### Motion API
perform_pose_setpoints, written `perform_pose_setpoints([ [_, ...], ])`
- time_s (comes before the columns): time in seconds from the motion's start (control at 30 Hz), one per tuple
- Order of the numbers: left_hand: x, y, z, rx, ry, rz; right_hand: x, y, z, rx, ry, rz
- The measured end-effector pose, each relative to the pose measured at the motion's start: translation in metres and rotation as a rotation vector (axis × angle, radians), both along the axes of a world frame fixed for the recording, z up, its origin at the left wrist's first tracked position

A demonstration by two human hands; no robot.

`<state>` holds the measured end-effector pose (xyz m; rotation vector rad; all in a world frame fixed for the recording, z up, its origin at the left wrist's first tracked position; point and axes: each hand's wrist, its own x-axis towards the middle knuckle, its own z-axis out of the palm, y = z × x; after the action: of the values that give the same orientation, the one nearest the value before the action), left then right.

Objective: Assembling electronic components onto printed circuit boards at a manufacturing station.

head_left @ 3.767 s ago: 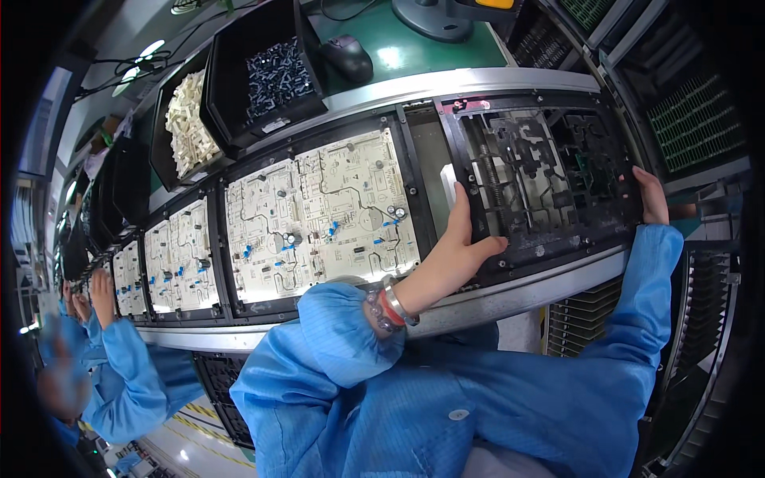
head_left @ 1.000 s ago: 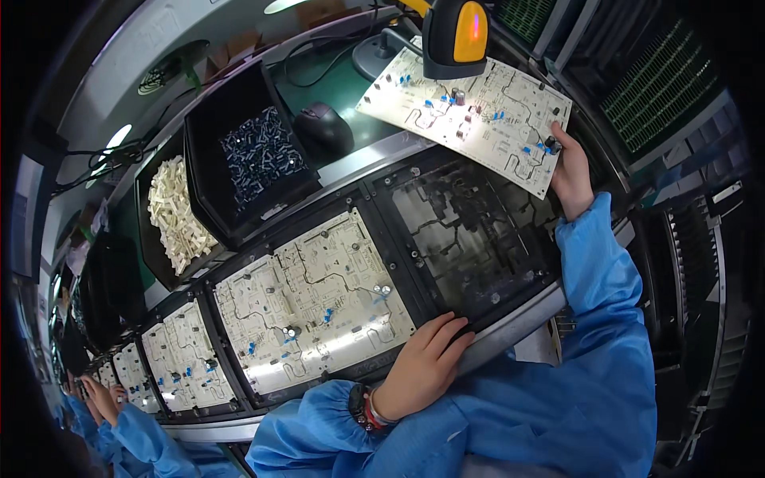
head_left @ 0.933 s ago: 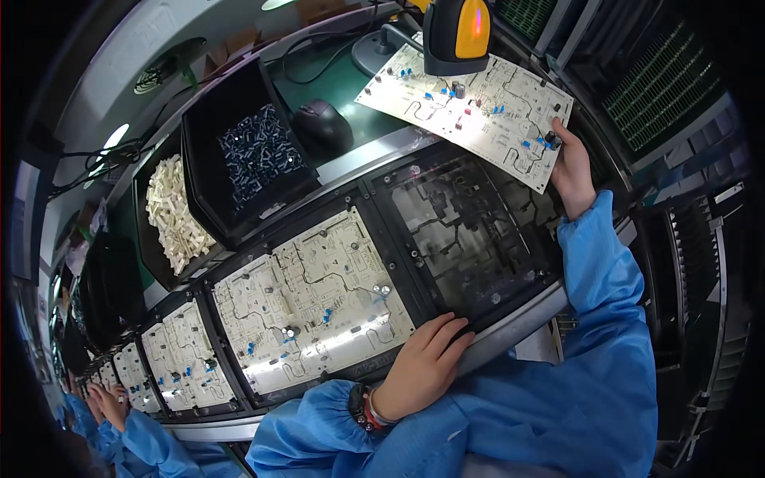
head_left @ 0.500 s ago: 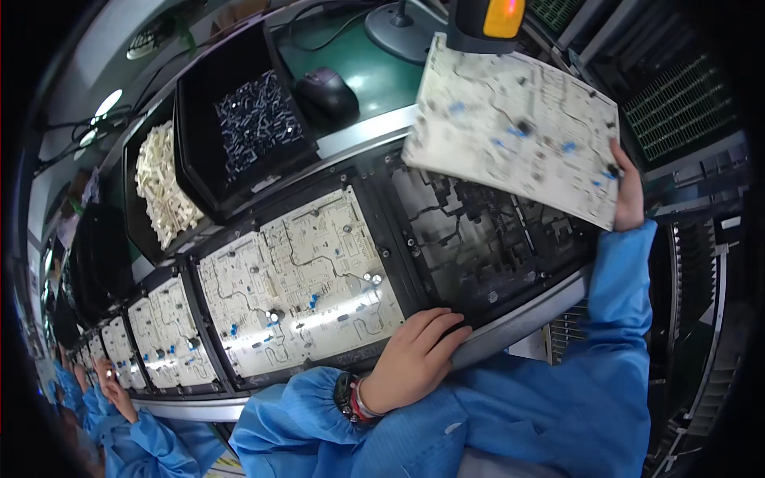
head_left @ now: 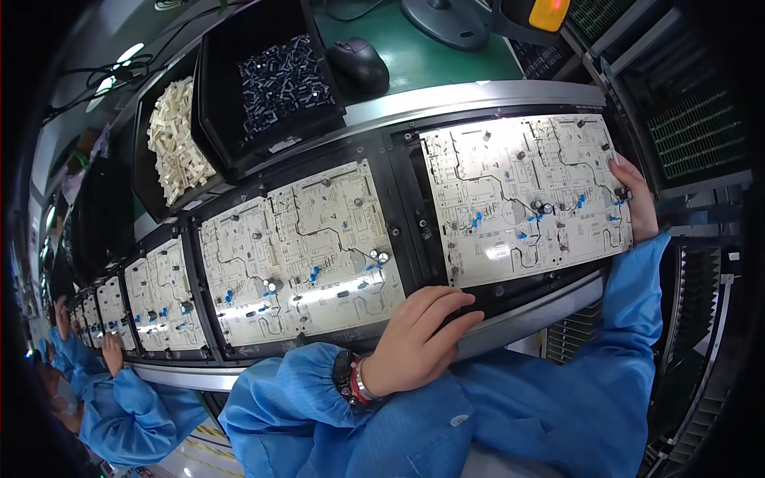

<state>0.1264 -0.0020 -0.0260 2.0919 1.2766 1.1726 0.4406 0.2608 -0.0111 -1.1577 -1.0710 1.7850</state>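
Observation:
My right hand [head_left: 635, 199] grips the right edge of a white circuit board [head_left: 486, 179]. That board lies nearly flat over the right black carrier frame [head_left: 418, 215], covering most of it; whether it touches the frame everywhere I cannot tell. Its face bears blue parts, dark capacitors and black traces. My left hand [head_left: 418, 338] rests at the near edge of the line, by the corner between two frames, fingers stretched out and holding nothing. Beside it, another white circuit board [head_left: 279, 303] sits in the neighbouring frame to the left.
Behind the line stand a black bin of small dark parts [head_left: 283, 80] and a bin of cream-coloured connectors [head_left: 175, 147]. A black mouse [head_left: 358, 65] lies on the green tabletop [head_left: 414, 68]. Co-workers' hands [head_left: 111, 353] are at boards farther left. Green racks [head_left: 701, 119] stand at the right.
The circuit board in my right hand has come down from a raised, tilted pose onto the right carrier frame. My left hand stays at the near edge. The view has shifted slightly.

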Motion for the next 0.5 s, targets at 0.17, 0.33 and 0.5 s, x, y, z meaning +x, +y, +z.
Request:
perform_pose_setpoints([
  [0.17, 0.001, 0.0, 0.0, -0.019, 0.001, 0.004, -0.009, -0.001, 0.002, -0.001, -0.042, 0.043],
  [0.33, 0.005, 0.001, 0.001, -0.083, 0.087, 0.032, -0.019, -0.001, -0.002, 0.052, -0.102, 0.087],
  [0.5, 0.011, 0.004, 0.0, -0.165, 0.344, 0.136, -0.026, -0.002, -0.006, 0.267, -0.278, -0.03],
])
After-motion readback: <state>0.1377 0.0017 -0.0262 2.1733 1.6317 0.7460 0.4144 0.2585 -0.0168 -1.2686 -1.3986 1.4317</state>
